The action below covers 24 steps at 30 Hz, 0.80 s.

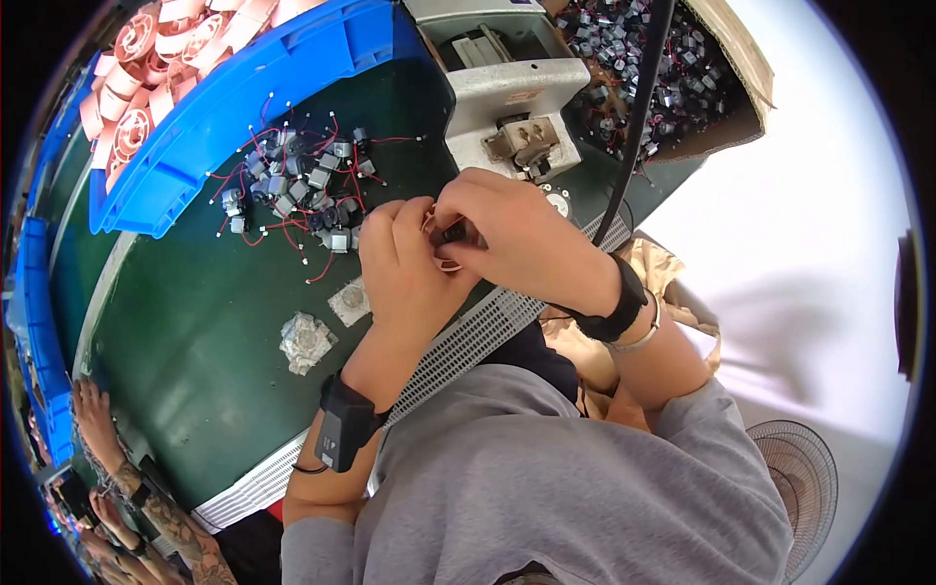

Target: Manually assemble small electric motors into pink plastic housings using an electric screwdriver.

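Observation:
Close together over the table's near side, both my hands are closed around one small assembly. My left hand grips a pink round plastic part, of which only bits of the rim show between the fingers. Fingers of my right hand pinch a small dark piece at the pink part's middle; it looks like a small motor, but the fingers cover most of it. Just beyond my left hand lies a pile of small silver-and-black motors with red wires and white connectors.
A blue bin of pink plastic parts stands at the far left. Ahead is a metal bench press; right of it, a cardboard box of motors. A crumpled whitish lump lies left. Another person's hand rests lower left.

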### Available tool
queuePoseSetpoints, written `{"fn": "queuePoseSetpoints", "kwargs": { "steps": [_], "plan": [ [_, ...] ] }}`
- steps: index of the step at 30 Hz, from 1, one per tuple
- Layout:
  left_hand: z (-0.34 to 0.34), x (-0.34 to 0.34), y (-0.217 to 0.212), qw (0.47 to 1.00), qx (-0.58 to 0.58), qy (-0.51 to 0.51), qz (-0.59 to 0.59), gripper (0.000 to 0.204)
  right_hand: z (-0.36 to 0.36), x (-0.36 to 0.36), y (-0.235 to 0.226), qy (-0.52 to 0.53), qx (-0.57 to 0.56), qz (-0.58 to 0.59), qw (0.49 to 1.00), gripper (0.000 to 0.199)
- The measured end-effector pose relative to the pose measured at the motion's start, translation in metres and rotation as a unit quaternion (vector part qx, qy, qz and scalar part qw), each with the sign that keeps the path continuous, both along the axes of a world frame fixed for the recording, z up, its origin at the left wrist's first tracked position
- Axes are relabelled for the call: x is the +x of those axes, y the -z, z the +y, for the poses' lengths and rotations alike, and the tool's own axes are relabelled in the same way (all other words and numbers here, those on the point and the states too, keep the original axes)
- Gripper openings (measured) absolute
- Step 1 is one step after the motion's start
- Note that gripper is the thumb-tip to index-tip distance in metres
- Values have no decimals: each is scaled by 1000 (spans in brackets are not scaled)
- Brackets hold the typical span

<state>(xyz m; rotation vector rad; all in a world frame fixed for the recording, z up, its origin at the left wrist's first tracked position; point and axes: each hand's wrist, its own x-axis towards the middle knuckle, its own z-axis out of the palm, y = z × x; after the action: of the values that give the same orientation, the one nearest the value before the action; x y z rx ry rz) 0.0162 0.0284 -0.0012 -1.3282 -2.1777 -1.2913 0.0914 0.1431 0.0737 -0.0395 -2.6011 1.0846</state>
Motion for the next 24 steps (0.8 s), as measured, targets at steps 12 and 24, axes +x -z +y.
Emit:
{"fn": "queuePoseSetpoints", "kwargs": {
  "steps": [12, 24],
  "plan": [
    [-41, -12, -14, 993, 43, 73, -78, 64, 5, -5, -66, 34, -12, 35, 999, 19],
    [-24, -23, -15, 981, -18, 156, 112, 40, 27, -142, -134, -255, -376, 187, 871, 44]
  ]
}}
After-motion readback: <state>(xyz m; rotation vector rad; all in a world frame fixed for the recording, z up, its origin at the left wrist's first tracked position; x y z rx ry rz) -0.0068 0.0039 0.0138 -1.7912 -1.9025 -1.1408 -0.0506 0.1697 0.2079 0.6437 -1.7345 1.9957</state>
